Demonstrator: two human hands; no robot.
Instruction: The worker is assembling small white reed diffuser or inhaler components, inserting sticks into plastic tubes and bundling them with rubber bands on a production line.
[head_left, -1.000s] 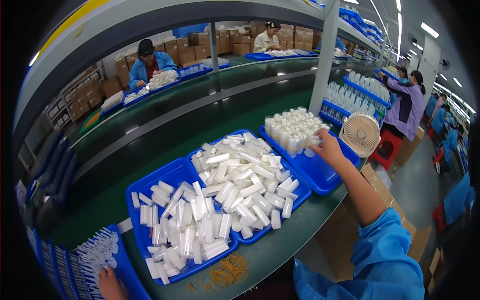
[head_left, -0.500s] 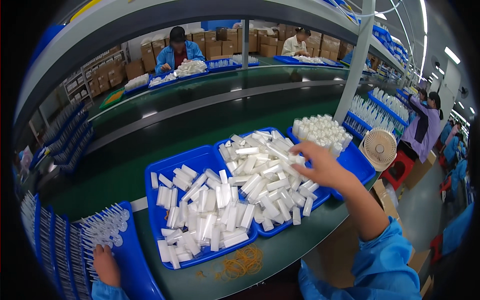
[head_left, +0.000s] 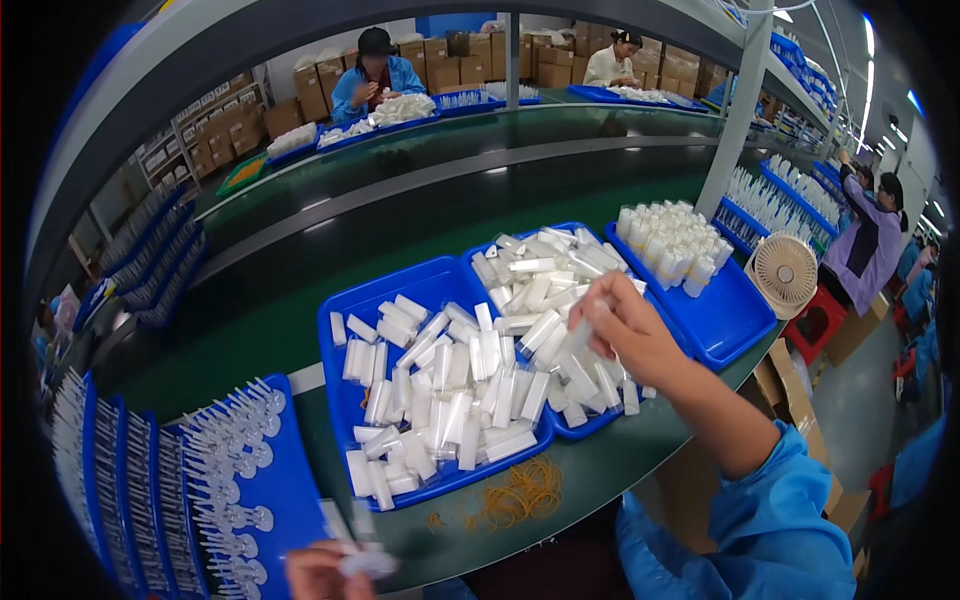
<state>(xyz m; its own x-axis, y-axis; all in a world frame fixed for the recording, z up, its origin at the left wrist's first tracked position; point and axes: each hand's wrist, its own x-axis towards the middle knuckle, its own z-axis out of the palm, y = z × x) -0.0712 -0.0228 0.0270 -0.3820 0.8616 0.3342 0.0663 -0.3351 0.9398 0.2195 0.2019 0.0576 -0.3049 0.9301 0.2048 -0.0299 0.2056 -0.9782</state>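
At the bottom left, just off the front edge of a blue tray [head_left: 285, 500], my left hand [head_left: 322, 572] is closed on a clear plastic stemmed piece [head_left: 370, 562] with a round end, somewhat blurred. Similar stemmed pieces [head_left: 232, 440] lie in rows in that tray. My right hand [head_left: 635, 330] pinches a white packet in a clear sleeve [head_left: 584, 338], partly hidden by the fingers, over the middle heap. White sleeved packets [head_left: 455, 400] fill the large blue tray [head_left: 325, 335], and more packets [head_left: 530, 262] are piled in the tray behind.
Tangled yellow rubber bands [head_left: 525, 492] lie on the green table near its front edge. To the right stand a blue tray [head_left: 730, 335] with upright bundled tubes [head_left: 670, 240] and a beige fan [head_left: 785, 270]. A grey post [head_left: 735, 130] rises behind. Co-workers sit across the bench.
My left hand has come right and toward me from the stemmed pieces, now with one in its grip. My right hand has closed from spread fingers onto a white packet. The view has shifted.
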